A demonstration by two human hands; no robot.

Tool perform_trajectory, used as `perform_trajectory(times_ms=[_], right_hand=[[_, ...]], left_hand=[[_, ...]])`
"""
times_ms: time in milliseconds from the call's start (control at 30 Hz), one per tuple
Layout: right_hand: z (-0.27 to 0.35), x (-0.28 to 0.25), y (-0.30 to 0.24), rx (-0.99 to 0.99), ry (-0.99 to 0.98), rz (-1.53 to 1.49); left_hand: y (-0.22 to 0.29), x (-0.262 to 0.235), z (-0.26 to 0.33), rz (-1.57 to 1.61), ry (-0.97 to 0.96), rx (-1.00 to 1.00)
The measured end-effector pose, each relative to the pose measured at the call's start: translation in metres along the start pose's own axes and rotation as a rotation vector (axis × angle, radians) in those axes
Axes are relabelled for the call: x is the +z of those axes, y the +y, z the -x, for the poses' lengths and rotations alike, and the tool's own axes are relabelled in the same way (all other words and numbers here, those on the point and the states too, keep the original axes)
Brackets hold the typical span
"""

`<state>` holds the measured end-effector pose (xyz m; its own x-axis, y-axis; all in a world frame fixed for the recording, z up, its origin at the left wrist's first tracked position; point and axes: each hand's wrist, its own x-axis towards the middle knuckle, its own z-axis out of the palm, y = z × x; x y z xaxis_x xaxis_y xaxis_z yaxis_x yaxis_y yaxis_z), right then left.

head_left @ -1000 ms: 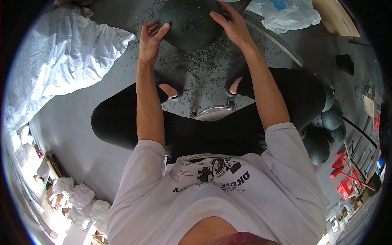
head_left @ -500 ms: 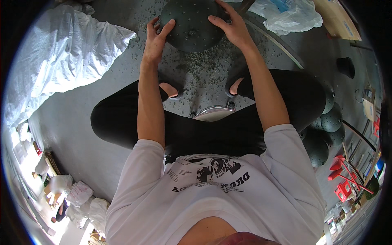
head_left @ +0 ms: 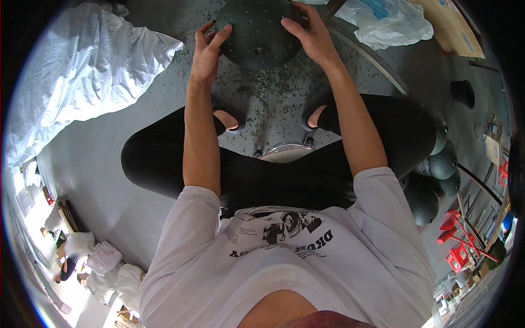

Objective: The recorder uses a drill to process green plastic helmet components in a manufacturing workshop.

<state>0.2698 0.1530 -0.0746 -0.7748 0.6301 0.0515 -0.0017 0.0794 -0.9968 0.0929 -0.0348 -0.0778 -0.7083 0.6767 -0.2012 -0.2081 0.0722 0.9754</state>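
a dark green studded dome (head_left: 260,38) is clasped beyond the feet (head_left: 225,119) by the left hand (head_left: 206,57) and right hand (head_left: 315,42), one at each side, thumbs laid on its surface and fingers curled about its edge. the grey floor (head_left: 147,235) is littered with small dark bits (head_left: 269,87).

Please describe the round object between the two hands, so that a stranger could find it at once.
From the black trousers, go up to the picture's top edge. There the left hand and right hand hold a dark, pale-spotted round object. Similar dark balls cluster lower, farther right; only this one is held.
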Motion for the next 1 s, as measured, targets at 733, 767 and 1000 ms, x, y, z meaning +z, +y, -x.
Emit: perform_trajectory(times_ms=[733, 767, 1000], right_hand=[[-0.006, 0.008, -0.013, -0.013, 0.044, 0.167], [-0.007, 0.009, -0.013, -0.034, 0.067, 0.169], [-0.011, 0.013, -0.013, -0.047, 0.088, 0.044]], left_hand=[[0.01, 0.003, -0.002, -0.039, -0.047, 0.148], [0.011, 0.003, -0.002, -0.037, -0.046, 0.148], [0.016, 0.008, -0.002, 0.006, 0.036, 0.17]])
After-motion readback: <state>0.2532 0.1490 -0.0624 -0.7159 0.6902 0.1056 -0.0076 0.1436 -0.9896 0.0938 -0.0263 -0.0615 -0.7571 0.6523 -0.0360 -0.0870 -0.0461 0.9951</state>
